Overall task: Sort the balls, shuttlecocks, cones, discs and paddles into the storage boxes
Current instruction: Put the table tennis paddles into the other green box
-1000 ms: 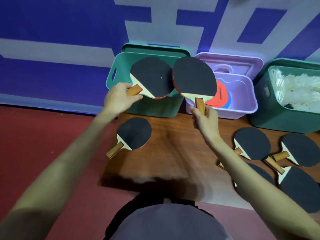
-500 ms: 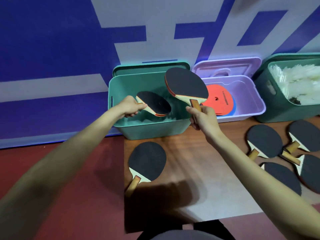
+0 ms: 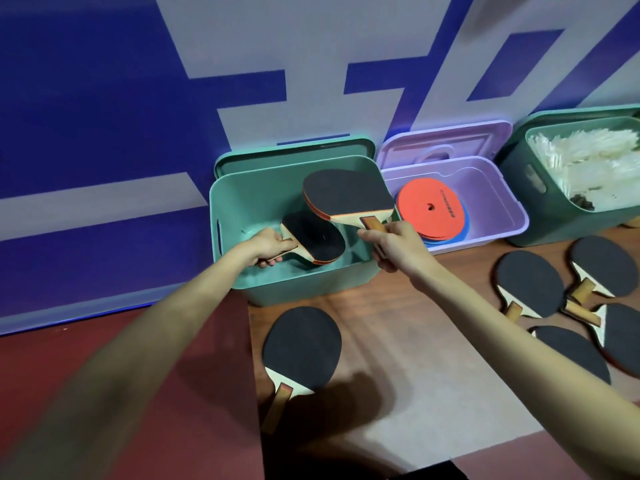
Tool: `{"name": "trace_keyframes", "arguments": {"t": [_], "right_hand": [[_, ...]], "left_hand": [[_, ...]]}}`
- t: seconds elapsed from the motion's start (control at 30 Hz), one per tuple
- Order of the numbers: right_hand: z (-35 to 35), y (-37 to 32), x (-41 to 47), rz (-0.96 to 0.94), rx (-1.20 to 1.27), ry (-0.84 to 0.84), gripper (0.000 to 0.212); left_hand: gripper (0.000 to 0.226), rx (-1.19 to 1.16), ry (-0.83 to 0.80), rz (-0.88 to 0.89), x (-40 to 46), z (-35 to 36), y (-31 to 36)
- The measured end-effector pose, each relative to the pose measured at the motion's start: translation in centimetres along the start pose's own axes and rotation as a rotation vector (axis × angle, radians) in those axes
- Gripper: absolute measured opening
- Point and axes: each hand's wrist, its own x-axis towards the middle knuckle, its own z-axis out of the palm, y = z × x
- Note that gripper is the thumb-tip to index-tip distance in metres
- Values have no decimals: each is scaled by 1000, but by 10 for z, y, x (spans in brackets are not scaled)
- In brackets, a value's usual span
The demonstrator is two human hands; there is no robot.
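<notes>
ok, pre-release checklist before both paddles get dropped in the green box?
1. Left hand grips left paddle by the handle: ok.
2. Left paddle down inside green box: ok.
3. Right hand grips right paddle: ok.
4. Right paddle below the rim: not ok, it is above the box.
5. Box bottom free of other items: cannot tell.
6. Paddles apart: cannot tell, they overlap in view.
</notes>
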Motion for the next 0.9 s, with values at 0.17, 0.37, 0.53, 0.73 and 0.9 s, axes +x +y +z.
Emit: {"name": "trace_keyframes", "arguments": {"t": [0.17, 0.37, 0.53, 0.73, 0.9], "right_hand": [[16, -10, 26, 101, -193, -35, 28], [39, -16, 53, 162, -504, -207, 25], [51, -13, 66, 86, -658, -329, 31], [50, 2, 88, 80, -675, -414, 38], [44, 10, 102, 127, -851, -441, 21]], "left_hand": [[20, 356, -40, -14, -4, -6, -3], [25, 710, -50, -5, -12, -6, -8], [26, 773, -14, 14, -8, -7, -14], [32, 826, 39, 43, -7, -11, -22], [31, 791, 89, 94, -15, -19, -16]]}}
